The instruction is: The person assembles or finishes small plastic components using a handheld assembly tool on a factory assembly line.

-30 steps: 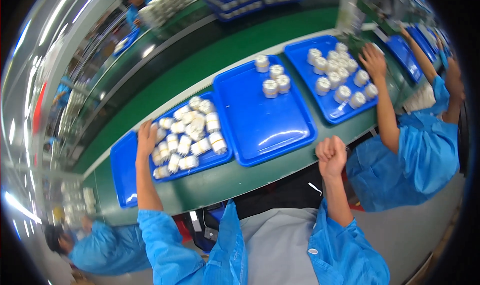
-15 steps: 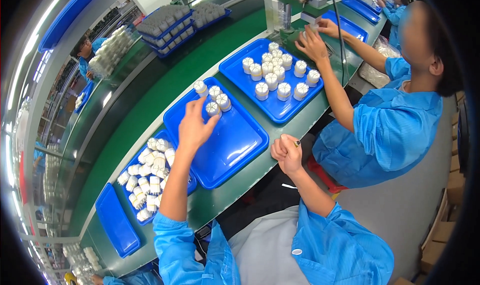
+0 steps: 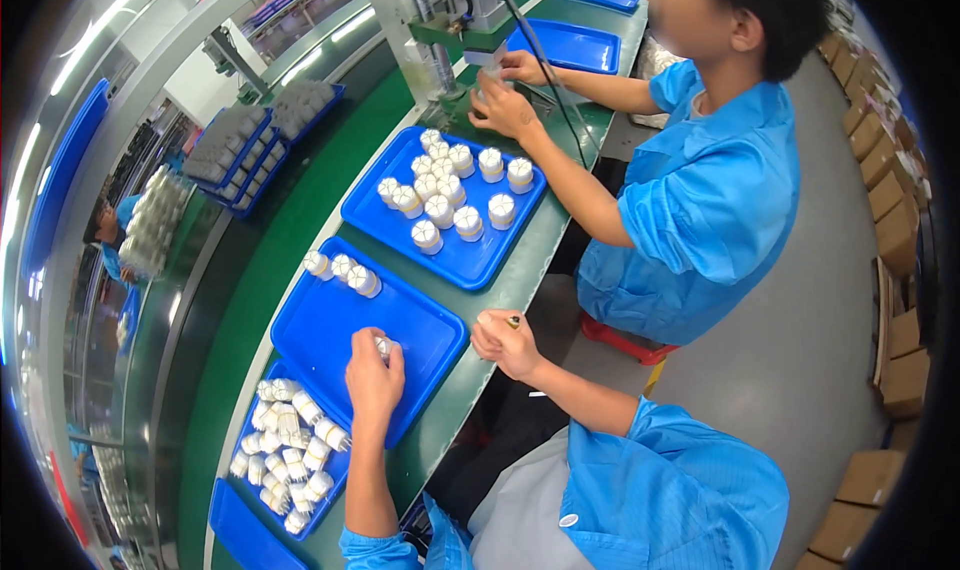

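My left hand (image 3: 374, 382) is closed on a white cylindrical part (image 3: 383, 347), held over the near side of the middle blue tray (image 3: 400, 320). Three more white cylinders (image 3: 364, 283) stand upright in that tray's far left corner. Just right of the tray, at the table edge, my right hand (image 3: 508, 344) is clenched round a thin stick-like thing (image 3: 514, 322). Only its dark and yellowish end shows, so its kind is unclear. Left of my left forearm, a smaller blue tray (image 3: 249, 410) holds a heap of white cylinders with thin prongs (image 3: 290, 435).
Farther right, another blue tray (image 3: 470, 272) bears several upright cylinders. Beyond it a co-worker (image 3: 700, 170) has both hands at a bench machine (image 3: 440, 60). Stacked blue trays (image 3: 245, 198) stand across the green belt (image 3: 225, 350). A narrow blue tray (image 3: 245, 530) lies near left.
My left hand has taken one white cylinder from the group in the middle tray and drawn it back toward me. The whole view has shifted rightward. My right hand keeps its grip.
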A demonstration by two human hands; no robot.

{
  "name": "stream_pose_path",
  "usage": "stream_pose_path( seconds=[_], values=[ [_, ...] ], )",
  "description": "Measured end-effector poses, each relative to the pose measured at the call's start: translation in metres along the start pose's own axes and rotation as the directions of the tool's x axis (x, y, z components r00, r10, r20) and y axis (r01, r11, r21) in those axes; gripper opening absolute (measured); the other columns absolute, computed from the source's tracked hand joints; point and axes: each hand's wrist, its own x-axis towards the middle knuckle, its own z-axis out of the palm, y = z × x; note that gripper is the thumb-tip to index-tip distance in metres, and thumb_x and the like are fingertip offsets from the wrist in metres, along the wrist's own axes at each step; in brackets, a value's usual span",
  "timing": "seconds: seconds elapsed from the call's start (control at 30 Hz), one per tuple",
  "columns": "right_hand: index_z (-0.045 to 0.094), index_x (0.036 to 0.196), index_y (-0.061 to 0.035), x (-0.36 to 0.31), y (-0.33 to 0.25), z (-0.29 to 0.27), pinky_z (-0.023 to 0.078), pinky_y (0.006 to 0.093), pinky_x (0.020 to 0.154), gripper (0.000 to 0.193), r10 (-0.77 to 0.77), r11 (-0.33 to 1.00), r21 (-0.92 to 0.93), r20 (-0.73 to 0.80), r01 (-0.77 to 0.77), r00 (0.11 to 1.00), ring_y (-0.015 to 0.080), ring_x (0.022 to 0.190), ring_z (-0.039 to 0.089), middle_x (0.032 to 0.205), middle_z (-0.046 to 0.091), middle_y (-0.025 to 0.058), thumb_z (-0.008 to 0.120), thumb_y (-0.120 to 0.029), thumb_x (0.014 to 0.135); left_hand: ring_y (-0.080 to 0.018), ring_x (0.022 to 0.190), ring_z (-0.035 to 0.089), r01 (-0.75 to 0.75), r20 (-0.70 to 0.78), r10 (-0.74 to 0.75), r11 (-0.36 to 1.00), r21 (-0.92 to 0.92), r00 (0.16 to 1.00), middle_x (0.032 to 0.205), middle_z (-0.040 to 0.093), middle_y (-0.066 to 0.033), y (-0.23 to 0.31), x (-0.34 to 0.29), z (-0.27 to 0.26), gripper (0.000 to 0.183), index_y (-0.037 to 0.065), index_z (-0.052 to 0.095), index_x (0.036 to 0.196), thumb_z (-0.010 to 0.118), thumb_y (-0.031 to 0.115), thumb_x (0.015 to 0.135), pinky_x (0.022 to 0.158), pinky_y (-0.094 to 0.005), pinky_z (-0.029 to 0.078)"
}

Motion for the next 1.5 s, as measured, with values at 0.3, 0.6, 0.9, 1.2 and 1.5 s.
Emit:
stream_pose_path(
  seconds=[0.3, 0.6, 0.9, 1.2, 1.5],
  values=[
    [0.049, 0.081, -0.006, -0.007, -0.026, 0.029, 0.021, 0.0227, 0.044, 0.02, 0.043, 0.984, -0.168, -0.053, -0.051, 0.998, 0.0032, 0.048, 0.029, 0.058, 0.037, -0.0044, 0.057, -0.018, 0.095, -0.0268, 0.082, 0.066, 0.279, 0.215, -0.205, 0.374, -0.885, 0.955, 0.104, 0.06, -0.0152, 0.008, -0.024, -0.01, 0.027, 0.002, 0.048, 0.112, 0.062, 0.013, 0.092, 0.075, -0.0365, 0.054],
    [0.053, 0.12, -0.0007, -0.016, -0.024, 0.083, 0.031, 0.0174, 0.052, 0.045, 0.265, 0.919, -0.356, 0.236, -0.17, 0.935, 0.0005, 0.059, 0.044, 0.075, 0.056, -0.0024, 0.074, -0.011, 0.081, -0.0208, 0.101, 0.062, 0.216, 0.193, -0.133, 0.186, -0.958, 0.972, 0.114, 0.06, -0.0133, 0.046, -0.083, -0.021, 0.042, 0.003, 0.044, 0.123, 0.064, 0.016, 0.089, 0.082, -0.0321, 0.052],
    [0.052, 0.074, -0.0054, -0.026, -0.031, 0.098, 0.028, 0.0252, 0.052, 0.033, -0.158, 0.845, -0.459, 0.277, 0.274, 0.948, 0.0073, 0.053, 0.035, 0.059, 0.044, -0.0019, 0.061, -0.033, 0.09, -0.0125, 0.089, 0.06, 0.149, -0.001, -0.197, 0.747, -0.648, 0.98, 0.099, 0.063, -0.0073, 0.056, -0.108, -0.024, 0.047, 0.0, 0.056, 0.12, 0.069, 0.001, 0.074, 0.078, -0.0264, 0.048],
    [0.029, 0.054, -0.0098, -0.043, -0.047, 0.129, 0.025, 0.0334, 0.045, 0.05, -0.327, 0.944, 0.193, 0.475, 0.266, 0.817, 0.0165, 0.043, 0.028, 0.049, 0.034, 0.0033, 0.048, -0.033, 0.095, -0.0227, 0.077, 0.066, 0.165, -0.033, -0.232, 0.778, -0.606, 0.972, 0.088, 0.067, -0.0103, 0.074, -0.114, -0.033, 0.035, 0.002, 0.06, 0.103, 0.073, 0.002, 0.071, 0.068, -0.0324, 0.051],
    [0.03, 0.055, -0.009, -0.04, -0.037, 0.126, 0.025, 0.0324, 0.045, 0.049, -0.293, 0.956, 0.157, 0.498, 0.248, 0.816, 0.0162, 0.043, 0.028, 0.049, 0.036, 0.0038, 0.046, -0.03, 0.096, -0.0277, 0.076, 0.068, 0.14, -0.063, -0.214, 0.808, -0.573, 0.975, 0.088, 0.067, -0.0138, 0.072, -0.116, -0.029, 0.033, 0.003, 0.06, 0.101, 0.073, 0.001, 0.07, 0.066, -0.0347, 0.052]
  ],
)
